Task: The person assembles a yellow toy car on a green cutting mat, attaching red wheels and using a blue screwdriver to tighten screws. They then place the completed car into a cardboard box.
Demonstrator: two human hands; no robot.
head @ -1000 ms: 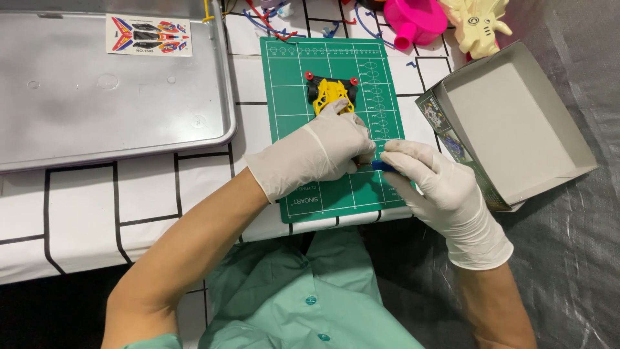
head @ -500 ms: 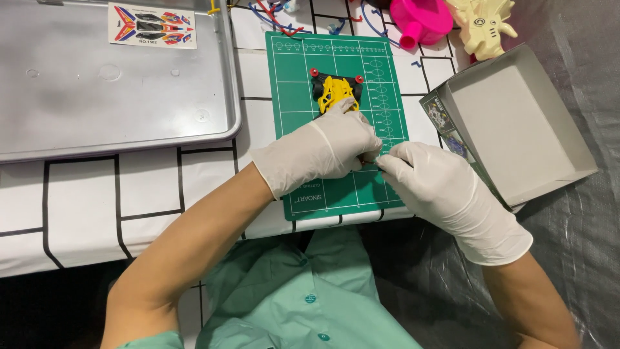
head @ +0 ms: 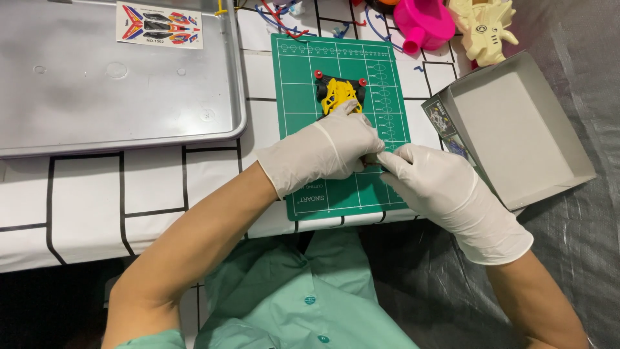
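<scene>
Head view, looking down on bench (head: 181,187) covered with white cloth, black grid lines. Green cutting mat (head: 303,77) centered on bench. Small model car (head: 339,94), yellow frame on black chassis, red rollers at front corners, sitting on upper middle of mat, rear part hidden under fingers. Left hand (head: 326,148), white glove, palm down over mat, fingertips touching rear of model car, thumb and forefinger pinched toward right hand; closed on something small, item itself hidden, cannot tell what. Right hand (head: 439,190), white glove, coming in from lower right, fingertips curled and pinched, meeting left hand fingertips just below model car; pinched item not visible, cannot tell what is grasped. Both hands touching each other at fingertips over middle of mat. Metal tray (head: 97,97) at left of mat, edge just beside mat, sticker sheet (head: 159,24) with coloured decals lying in upper part of tray. Open grey cardboard box (head: 516,129) at right of mat, tilted, printed side facing mat. Pink plastic funnel (head: 423,22) above mat at top edge, cream toy figure (head: 483,26) just beside it to the right. Blue and red wire bits (head: 278,13) near top of mat. Green shirt (head: 303,291) at bottom, bare forearms, grey sheet (head: 581,64) under box at right.
</scene>
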